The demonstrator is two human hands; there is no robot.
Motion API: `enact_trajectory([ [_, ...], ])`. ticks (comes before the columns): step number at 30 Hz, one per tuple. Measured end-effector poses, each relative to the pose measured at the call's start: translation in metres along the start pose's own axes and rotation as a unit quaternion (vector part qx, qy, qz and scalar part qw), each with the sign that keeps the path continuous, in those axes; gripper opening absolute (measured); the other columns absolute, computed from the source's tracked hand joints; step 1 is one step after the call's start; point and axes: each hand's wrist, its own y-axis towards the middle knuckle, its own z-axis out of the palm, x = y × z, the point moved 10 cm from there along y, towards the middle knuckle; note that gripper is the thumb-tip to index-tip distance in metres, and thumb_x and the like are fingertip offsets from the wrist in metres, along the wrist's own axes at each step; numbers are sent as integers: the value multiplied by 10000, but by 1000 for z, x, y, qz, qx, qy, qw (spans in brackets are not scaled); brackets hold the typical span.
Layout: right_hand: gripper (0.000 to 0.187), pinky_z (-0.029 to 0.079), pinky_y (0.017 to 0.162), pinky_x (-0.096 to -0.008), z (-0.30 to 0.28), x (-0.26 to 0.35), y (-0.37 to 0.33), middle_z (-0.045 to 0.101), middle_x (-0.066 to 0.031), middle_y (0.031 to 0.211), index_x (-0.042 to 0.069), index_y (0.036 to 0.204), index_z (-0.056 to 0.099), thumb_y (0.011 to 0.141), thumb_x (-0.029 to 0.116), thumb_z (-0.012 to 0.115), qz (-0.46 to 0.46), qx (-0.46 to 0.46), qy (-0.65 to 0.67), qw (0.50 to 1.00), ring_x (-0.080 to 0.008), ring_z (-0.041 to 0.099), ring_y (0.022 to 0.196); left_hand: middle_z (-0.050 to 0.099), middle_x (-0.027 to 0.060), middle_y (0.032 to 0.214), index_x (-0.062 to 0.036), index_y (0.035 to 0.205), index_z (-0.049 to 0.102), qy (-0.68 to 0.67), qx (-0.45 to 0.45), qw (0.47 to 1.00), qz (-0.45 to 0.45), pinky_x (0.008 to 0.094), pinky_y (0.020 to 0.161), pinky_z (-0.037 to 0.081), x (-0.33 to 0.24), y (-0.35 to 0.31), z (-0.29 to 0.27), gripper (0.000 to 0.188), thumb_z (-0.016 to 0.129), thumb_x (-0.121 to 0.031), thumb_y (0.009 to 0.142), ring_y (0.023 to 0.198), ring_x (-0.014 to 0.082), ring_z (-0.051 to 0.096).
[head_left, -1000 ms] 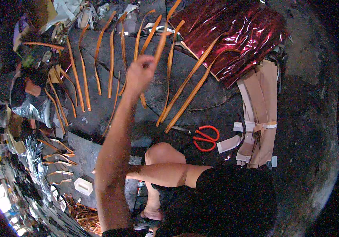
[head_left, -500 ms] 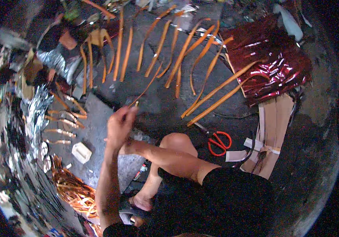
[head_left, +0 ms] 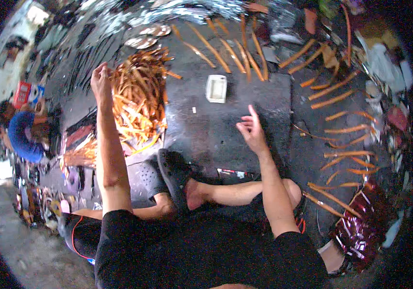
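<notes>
My left hand (head_left: 101,79) is stretched far out to the left, just beyond the upper left edge of a big heap of orange-brown strips (head_left: 141,96). Its fingers look bunched together, and I cannot make out anything between them. Over the dark board (head_left: 192,139), my right hand (head_left: 253,130) is held open with fingers apart and nothing in it. A small white rectangular dish (head_left: 216,89) sits on the board, ahead and left of the right hand. To that hand's right, a thin brown strip (head_left: 312,135) lies on the dark floor.
Separate orange strips (head_left: 343,129) are laid in a curved row along the right and far side. Shiny dark red sheeting (head_left: 360,226) is at the lower right. At the left, a person in blue (head_left: 26,137) sits bent over. My dark clog (head_left: 170,176) is near the board's front edge.
The view has swung left, bringing the heap and the other person into sight. My hands, close together before with a thin strip rising from them, are now wide apart, the right one open.
</notes>
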Motion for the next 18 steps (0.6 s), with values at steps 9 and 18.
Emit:
enact_trajectory([
  [9, 758, 488, 827, -296, 0, -10, 0, 538, -108, 1112, 83, 1473, 245, 853, 135, 678, 44, 4, 16, 999, -147, 573, 896, 670, 166, 944, -128, 1014, 674, 351, 60, 934, -39, 428, 819, 490, 110, -22, -5, 235, 588, -273, 850, 931, 329, 639],
  [18, 676, 470, 862, -310, 6, -14, 1, 532, -124, 1172, 87, 1455, 294, 883, 158, 646, 45, 16, -23, 999, -173, 568, 962, 628, 130, 898, -25, 983, 549, 314, 216, 920, 90, 432, 718, 477, 107, -12, 21, 319, 636, -299, 844, 845, 293, 620],
])
